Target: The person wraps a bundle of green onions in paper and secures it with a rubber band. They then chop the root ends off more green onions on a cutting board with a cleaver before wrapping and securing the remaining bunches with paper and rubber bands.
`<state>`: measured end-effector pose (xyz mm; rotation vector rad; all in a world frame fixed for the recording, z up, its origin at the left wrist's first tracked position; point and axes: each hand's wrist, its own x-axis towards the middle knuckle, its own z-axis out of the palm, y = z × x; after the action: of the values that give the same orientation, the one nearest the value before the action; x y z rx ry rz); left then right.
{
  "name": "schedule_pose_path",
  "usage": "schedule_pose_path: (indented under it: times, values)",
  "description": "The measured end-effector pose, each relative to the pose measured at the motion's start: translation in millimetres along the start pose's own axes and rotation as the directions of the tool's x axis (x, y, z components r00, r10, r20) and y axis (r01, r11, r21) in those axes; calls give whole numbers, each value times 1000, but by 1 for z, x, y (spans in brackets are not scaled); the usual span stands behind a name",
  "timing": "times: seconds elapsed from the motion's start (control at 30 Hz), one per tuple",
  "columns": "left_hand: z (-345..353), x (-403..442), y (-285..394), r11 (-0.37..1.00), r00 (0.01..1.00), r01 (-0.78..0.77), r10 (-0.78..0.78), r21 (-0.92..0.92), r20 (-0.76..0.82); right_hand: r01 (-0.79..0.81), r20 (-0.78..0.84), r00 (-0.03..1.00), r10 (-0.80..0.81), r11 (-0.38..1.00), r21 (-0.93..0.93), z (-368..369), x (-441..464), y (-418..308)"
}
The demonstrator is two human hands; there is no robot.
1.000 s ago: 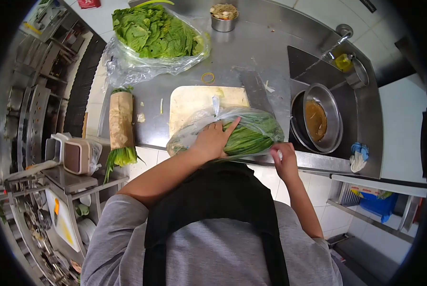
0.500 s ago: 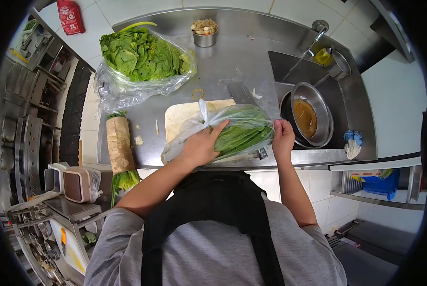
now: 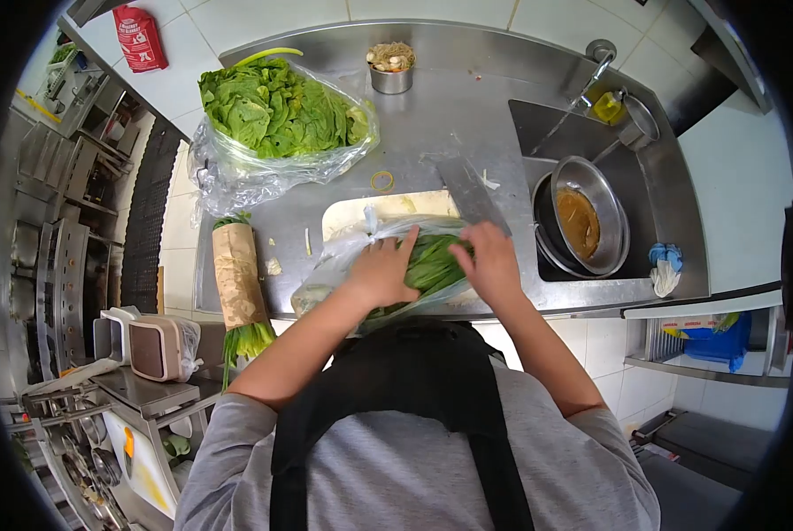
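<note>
A clear plastic bag (image 3: 330, 270) holding long leafy greens (image 3: 436, 261) lies over a pale cutting board (image 3: 348, 212) at the counter's front edge. Laid across the bag, my left hand (image 3: 383, 270) grips it with thumb and fingers apart. At the bag's right end, my right hand (image 3: 489, 261) has its fingers bent onto the plastic and greens. The bag's knotted end (image 3: 372, 219) sticks up beside my left fingers. Just beyond my right hand is a wide-bladed knife (image 3: 474, 193), its handle hidden.
Leafy greens (image 3: 277, 106) fill an open bag behind. A paper-wrapped green bundle (image 3: 235, 274) lies left. A metal cup of mushrooms (image 3: 391, 66) stands at the back. Right, water runs from the tap (image 3: 600, 57) into the sink, which holds metal bowls (image 3: 582, 217).
My right hand has moved left, from pinching the bag's end to bending over the greens. The plastic has drawn back from that end, and more of the knife blade shows.
</note>
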<state>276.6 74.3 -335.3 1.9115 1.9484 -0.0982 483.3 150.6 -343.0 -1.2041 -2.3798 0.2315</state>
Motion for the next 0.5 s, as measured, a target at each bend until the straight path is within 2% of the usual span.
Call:
schedule_pose_path:
  times: [0.03,0.07,0.13,0.17,0.2,0.23,0.27,0.3,0.33,0.4,0.43,0.47,0.5]
  values:
    - [-12,4,1,994,997,3,5,-105,76,52,222,974,-55,999,17,-3,-5,-4]
    - [-21,10,2,979,989,13,18,-206,147,46,220,974,-49,999,19,-2,-11,-4]
    - [-29,24,4,988,989,-5,28,-157,145,-125,56,991,120,987,97,3,-25,1]
    - [-30,29,5,993,989,-19,35,-113,142,-128,59,991,123,987,99,10,-31,11]
    - [-31,33,6,993,989,-18,35,-114,147,-166,-8,985,171,967,193,21,-40,28]
    - [-32,38,7,986,989,-116,126,-117,79,-194,-73,972,224,938,287,32,-47,42]
    - [-35,43,9,970,976,-215,217,-110,11,-198,-72,971,227,937,288,44,-54,54]
    - [-38,53,12,921,973,-207,228,-329,25,-338,57,938,343,860,382,53,-61,61]
    - [-35,63,15,922,972,-211,233,-324,31,-476,195,878,437,755,451,62,-69,68]
    - [-8,88,15,894,904,-413,380,-173,-197,-486,205,873,442,754,443,49,-65,59]
    - [15,98,13,851,794,-523,469,-42,-386,-490,217,872,439,757,433,43,-62,54]
    - [23,109,15,849,792,-527,474,-39,-385,-491,213,870,444,755,435,40,-59,52]
    - [24,120,18,800,789,-588,532,-123,-308,-498,207,866,456,751,433,38,-57,52]
